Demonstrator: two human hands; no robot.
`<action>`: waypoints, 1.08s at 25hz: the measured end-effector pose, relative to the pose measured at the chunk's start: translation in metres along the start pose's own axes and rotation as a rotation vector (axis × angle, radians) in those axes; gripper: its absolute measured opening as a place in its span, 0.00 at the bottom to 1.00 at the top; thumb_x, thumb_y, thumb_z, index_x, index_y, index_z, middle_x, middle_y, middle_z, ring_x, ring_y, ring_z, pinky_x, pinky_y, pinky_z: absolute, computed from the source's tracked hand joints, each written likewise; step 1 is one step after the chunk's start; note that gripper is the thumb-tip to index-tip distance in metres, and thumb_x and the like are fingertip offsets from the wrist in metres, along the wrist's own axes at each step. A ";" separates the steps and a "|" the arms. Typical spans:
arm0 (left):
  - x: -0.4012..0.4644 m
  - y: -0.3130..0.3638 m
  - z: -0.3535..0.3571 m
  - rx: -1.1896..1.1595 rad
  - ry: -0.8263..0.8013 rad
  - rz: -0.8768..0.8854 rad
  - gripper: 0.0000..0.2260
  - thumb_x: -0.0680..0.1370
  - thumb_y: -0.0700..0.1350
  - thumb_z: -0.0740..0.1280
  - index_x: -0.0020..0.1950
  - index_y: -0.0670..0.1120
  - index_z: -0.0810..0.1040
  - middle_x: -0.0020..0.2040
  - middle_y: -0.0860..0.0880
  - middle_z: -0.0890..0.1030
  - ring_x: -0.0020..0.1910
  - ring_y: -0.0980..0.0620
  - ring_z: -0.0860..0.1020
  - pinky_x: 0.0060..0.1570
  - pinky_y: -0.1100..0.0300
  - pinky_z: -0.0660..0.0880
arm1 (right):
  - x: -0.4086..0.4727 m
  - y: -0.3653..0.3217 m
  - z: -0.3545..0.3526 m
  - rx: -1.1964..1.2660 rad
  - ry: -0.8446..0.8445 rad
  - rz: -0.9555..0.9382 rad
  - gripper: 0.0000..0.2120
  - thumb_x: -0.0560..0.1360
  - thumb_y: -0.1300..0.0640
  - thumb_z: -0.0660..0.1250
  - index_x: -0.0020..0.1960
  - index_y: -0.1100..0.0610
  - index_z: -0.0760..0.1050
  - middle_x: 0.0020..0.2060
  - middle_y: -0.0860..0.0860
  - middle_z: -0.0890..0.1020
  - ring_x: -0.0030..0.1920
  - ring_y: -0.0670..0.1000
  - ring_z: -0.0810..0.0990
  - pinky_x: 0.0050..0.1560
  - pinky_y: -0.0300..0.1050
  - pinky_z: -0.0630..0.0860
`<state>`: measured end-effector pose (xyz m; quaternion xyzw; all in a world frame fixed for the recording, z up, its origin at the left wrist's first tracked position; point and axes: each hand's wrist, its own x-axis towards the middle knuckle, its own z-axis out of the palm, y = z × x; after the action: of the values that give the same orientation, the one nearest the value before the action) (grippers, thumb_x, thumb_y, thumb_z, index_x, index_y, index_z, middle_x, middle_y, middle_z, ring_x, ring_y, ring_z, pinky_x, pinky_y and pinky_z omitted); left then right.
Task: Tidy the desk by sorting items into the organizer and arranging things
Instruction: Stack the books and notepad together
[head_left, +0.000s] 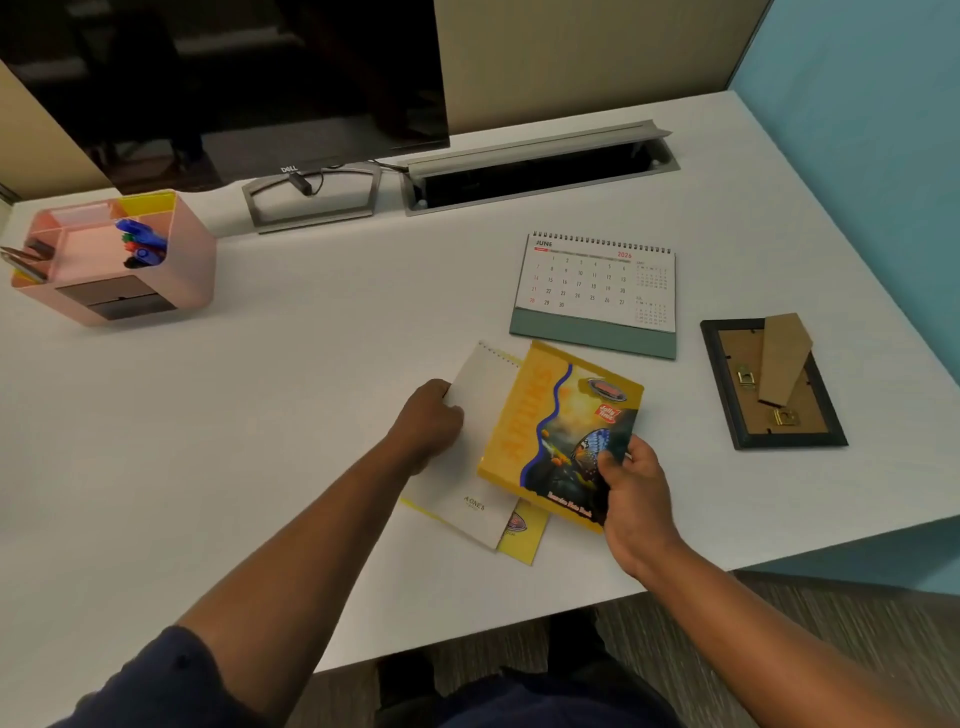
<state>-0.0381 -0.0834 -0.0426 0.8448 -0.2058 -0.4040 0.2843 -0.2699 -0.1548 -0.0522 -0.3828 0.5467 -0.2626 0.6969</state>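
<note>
Your left hand (428, 415) grips the white notepad's (475, 447) left edge | your right hand (631, 488) pinches the yellow notebook (558, 431), lying partly on the notepad | both on the desk (311, 415), pink organizer (117, 260) far left.

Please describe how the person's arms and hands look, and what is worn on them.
Both forearms are bare. The left hand and right hand show no gloves, and no rings or watch are visible. A dark blue sleeve covers the left upper arm.
</note>
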 end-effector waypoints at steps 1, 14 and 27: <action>-0.001 -0.001 0.002 0.001 0.018 0.009 0.11 0.79 0.41 0.62 0.61 0.44 0.74 0.54 0.47 0.77 0.51 0.46 0.76 0.46 0.55 0.72 | -0.002 0.004 0.006 -0.042 0.001 0.000 0.12 0.82 0.65 0.60 0.59 0.51 0.76 0.52 0.52 0.86 0.52 0.55 0.86 0.52 0.56 0.82; -0.010 -0.013 0.011 0.128 0.128 0.060 0.06 0.77 0.47 0.63 0.47 0.45 0.75 0.51 0.44 0.77 0.51 0.41 0.77 0.56 0.45 0.77 | -0.030 0.033 0.068 -0.550 0.012 0.024 0.35 0.71 0.57 0.68 0.76 0.47 0.60 0.70 0.48 0.69 0.67 0.54 0.72 0.65 0.58 0.74; -0.011 -0.017 0.010 0.244 0.176 0.132 0.05 0.71 0.47 0.69 0.40 0.45 0.79 0.37 0.48 0.80 0.36 0.48 0.79 0.35 0.53 0.77 | -0.018 0.021 0.071 -0.684 0.139 0.145 0.22 0.73 0.49 0.72 0.63 0.55 0.71 0.64 0.49 0.63 0.56 0.51 0.66 0.51 0.52 0.80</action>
<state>-0.0500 -0.0672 -0.0526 0.8898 -0.2825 -0.2807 0.2227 -0.2078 -0.1114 -0.0517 -0.5355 0.6749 -0.0397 0.5062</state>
